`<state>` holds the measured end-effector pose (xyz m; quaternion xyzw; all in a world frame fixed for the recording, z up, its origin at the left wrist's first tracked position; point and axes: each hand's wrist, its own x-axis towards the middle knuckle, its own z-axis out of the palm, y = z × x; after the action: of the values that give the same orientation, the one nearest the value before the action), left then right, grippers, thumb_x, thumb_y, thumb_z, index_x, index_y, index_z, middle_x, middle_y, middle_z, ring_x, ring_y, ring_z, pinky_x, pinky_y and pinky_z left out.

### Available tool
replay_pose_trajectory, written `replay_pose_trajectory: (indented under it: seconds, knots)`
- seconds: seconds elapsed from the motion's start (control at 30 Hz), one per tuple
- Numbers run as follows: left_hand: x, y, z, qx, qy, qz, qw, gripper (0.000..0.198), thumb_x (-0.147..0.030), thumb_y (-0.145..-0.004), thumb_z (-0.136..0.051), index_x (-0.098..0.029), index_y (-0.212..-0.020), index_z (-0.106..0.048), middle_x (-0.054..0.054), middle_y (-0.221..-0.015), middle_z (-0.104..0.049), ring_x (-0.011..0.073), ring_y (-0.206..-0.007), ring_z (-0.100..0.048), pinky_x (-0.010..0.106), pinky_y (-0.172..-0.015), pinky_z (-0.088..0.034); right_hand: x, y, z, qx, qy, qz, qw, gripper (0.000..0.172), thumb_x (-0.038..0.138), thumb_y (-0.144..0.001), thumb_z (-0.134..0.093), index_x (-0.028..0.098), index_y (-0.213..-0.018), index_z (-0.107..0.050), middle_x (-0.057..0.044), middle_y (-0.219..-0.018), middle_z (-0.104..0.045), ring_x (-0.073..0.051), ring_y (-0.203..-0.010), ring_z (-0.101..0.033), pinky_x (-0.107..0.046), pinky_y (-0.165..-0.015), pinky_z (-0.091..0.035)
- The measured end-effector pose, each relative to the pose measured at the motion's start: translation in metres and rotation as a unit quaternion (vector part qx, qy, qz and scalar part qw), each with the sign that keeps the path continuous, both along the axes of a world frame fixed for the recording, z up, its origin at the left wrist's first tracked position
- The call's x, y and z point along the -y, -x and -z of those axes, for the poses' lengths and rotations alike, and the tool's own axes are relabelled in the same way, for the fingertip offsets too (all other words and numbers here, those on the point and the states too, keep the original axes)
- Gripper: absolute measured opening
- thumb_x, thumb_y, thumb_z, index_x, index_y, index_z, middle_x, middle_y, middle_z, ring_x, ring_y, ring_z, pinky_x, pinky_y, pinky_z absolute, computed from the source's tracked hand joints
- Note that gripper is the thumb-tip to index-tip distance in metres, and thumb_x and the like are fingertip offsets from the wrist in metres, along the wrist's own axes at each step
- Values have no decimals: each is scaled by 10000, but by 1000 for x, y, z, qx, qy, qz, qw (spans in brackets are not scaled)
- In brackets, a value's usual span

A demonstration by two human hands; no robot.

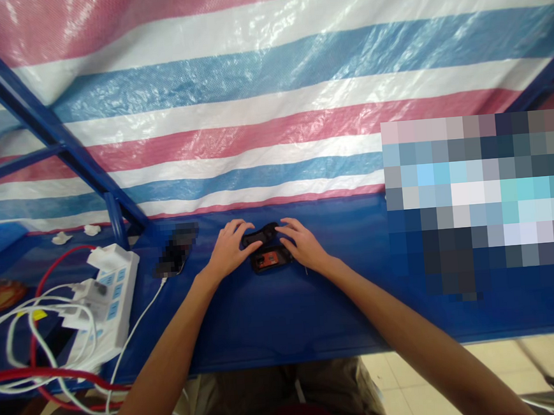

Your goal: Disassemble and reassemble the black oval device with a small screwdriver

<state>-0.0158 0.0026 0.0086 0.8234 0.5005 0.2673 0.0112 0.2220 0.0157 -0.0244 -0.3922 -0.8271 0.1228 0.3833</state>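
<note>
Blue tarpaulin tabletop [286, 322] under both forearms, with pale floor tiles [410, 382] just past its near edge at lower right. Left hand [230, 249] and right hand [304, 247] side by side, fingers spread and loosely curved in a wide, cupped pose, with fingertips at either end of a black curved plastic piece [260, 234]; whether gripping or only resting, impossible to tell. Just below that piece, between the two hands and flat on the tabletop, a black case with an orange panel [270, 259]. Both probably light and stiff, perhaps smooth enough to slip, so the outer edges look like the best place to take hold. To the left, a white power strip [115, 290] tangled with white cables [30, 302] and a red cable [35, 373], and near the hands a blurred dark slab [175, 249], perhaps a phone. Farther off, a blue steel frame bar [44, 123] against a pink, white and blue striped tarpaulin [269, 106], with a pixelated patch [482, 204] at right, its contents impossible to tell.
</note>
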Motion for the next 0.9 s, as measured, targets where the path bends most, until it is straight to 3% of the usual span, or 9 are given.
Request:
replay_pose_trajectory:
  seconds: [0.1,0.23,0.53,0.73,0.9]
  knots:
    - [4,0,-7,-19,36,112,993,342,-512,-788,-653,-225,-974,-631,78,-1214,-530,266,-1170,-466,407,-991,-374,1,0,-2,1,-11,7,1000,310,184,-888,-486,202,-1168,-619,-130,-1315,-499,-231,-1094,-573,-434,-982,-482]
    - [2,2,-4,-45,61,164,983,275,-480,-772,-683,-233,-890,-670,75,-1239,-523,281,-1212,-439,431,-999,-352,1,1,-3,8,-18,15,1000,306,182,-885,-491,194,-1164,-618,-134,-1307,-508,-239,-1114,-556,-445,-976,-476]
    - [-3,7,2,-40,27,158,986,233,-438,-775,-698,-231,-882,-688,74,-1194,-574,270,-1205,-470,436,-1005,-358,4,0,-8,-7,-46,18,999,271,243,-915,-481,206,-1142,-624,-124,-1261,-543,-231,-1096,-556,-442,-959,-465]
    - [1,0,-2,39,-38,131,990,250,-385,-860,-620,-210,-1037,-640,62,-1076,-665,216,-1059,-587,374,-943,-427,11,3,-16,13,-85,-44,995,371,404,-870,-591,206,-1184,-599,-112,-1135,-627,-236,-1056,-576,-415,-908,-456]
    - [6,-12,2,109,-72,115,985,252,-359,-899,-570,-196,-1085,-618,64,-1047,-678,192,-980,-628,331,-895,-479,10,3,-16,7,-103,-39,994,303,336,-908,-548,206,-1174,-611,-106,-1091,-654,-215,-1004,-606,-374,-857,-463]
